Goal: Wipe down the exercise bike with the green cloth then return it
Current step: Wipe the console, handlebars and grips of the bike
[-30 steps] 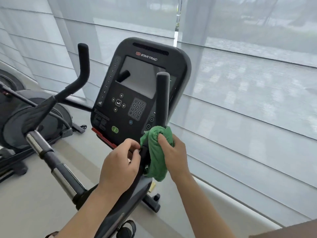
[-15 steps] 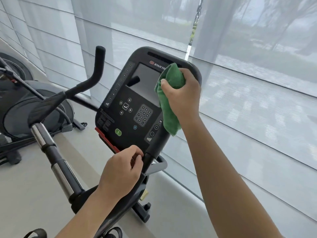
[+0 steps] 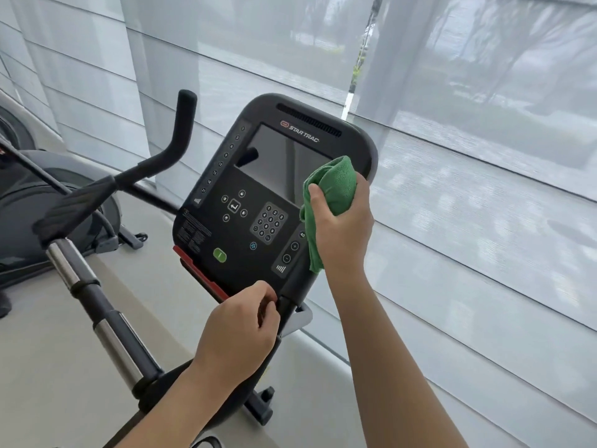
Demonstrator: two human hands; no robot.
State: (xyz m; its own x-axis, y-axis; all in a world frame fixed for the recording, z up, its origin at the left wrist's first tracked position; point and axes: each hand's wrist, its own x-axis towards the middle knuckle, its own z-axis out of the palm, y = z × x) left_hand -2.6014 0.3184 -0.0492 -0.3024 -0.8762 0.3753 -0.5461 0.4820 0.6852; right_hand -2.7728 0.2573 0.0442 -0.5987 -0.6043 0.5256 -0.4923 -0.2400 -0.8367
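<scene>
The exercise bike's black console [image 3: 245,195] stands in the middle of the view, with a grey screen, a keypad and a green button. My right hand [image 3: 344,227] grips the bunched green cloth [image 3: 332,195] around the right upright handlebar, by the console's right edge; the bar's upper part is hidden behind hand and cloth. A tail of cloth hangs down below my fingers. My left hand [image 3: 239,337] is curled at the base of that bar, just under the console's lower edge. The left handlebar [image 3: 179,137] rises free on the left.
A chrome and black handlebar [image 3: 93,305] runs down to the lower left. Another exercise machine [image 3: 48,215] stands at the far left. Sheer window blinds [image 3: 468,156] close off the space directly behind and to the right of the bike.
My right hand has slid the cloth up the right handlebar from its base to near the top, then partway back down to mid-console height. My left hand has stayed at the bar's base.
</scene>
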